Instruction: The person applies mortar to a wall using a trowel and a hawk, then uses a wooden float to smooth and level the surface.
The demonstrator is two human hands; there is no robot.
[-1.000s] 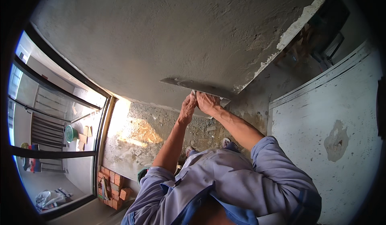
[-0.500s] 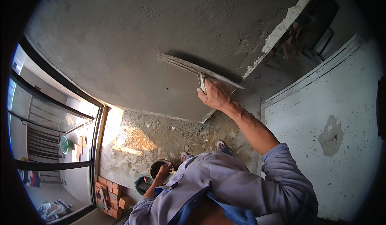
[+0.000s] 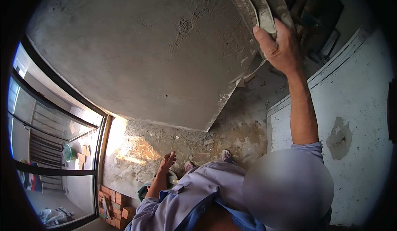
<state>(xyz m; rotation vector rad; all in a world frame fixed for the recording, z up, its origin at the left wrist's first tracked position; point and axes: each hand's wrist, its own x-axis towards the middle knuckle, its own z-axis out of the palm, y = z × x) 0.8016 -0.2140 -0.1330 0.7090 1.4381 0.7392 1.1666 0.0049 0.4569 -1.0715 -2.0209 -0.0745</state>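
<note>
At upper right of the frame, the right hand is clenched around the handle of a trowel, whose long blade runs up and left from the fist, lying against the grey wall. Low at centre, the left hand hangs open and empty above a bucket, well apart from the trowel. Bricks sit at lower left.
</note>
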